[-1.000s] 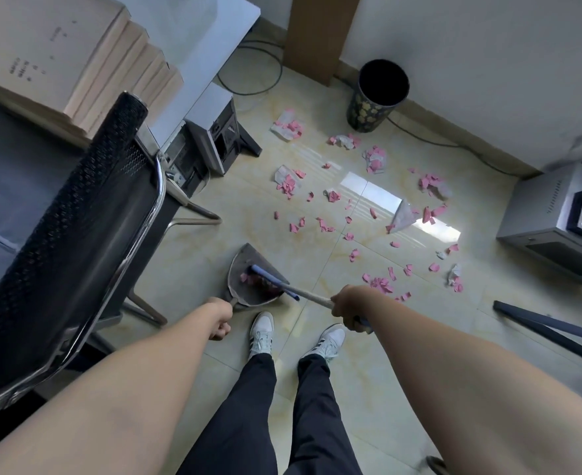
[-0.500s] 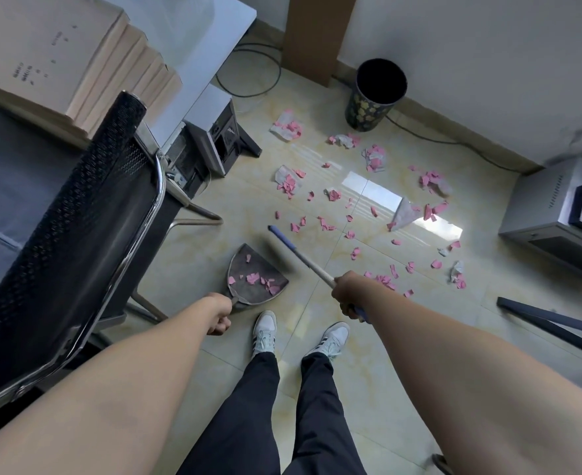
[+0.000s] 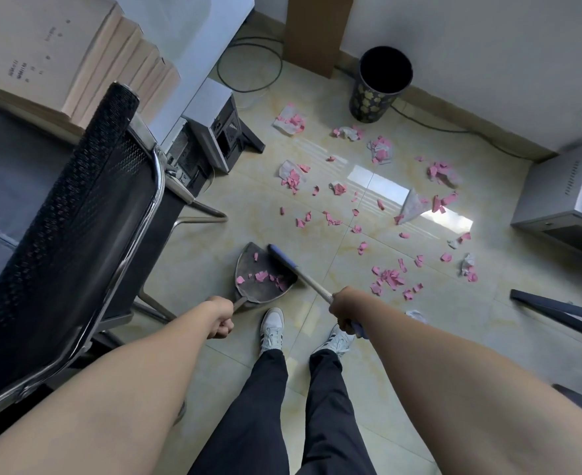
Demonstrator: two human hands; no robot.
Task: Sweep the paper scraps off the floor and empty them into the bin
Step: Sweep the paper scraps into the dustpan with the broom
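**Mid-sweep, dustpan half loaded**

My left hand point(image 3: 220, 317) is curled in a tight fist around the thin handle of the dustpan point(image 3: 260, 275), a dull grey scoop with a rounded back and flared front edge, sitting flat on the floor just ahead of my left shoe point(image 3: 273, 329). A handful of small pink paper bits already lie inside it. My right hand point(image 3: 342, 311) is wrapped around the broom point(image 3: 299, 272); the stick looks like pale wood with a blue section at the far end, and that end lies angled across the dustpan's right edge. I can't make out any bristles from up here.

The paper scraps point(image 3: 388, 277) are mostly torn, jagged pink pieces with a few crumpled white wads mixed in, scattered over the glossy cream floor tiles point(image 3: 214, 269) in front of me and to my right. The closest cluster sits just right of the broom. More runs all the way up toward the bin point(image 3: 380, 85), a round black can with a gold floral pattern, standing against the wall well beyond the mess.

On my left is a black mesh chair point(image 3: 77, 217) with a shiny chrome frame, and behind it the desk point(image 3: 193, 32) with a stack of beige books point(image 3: 60, 49).
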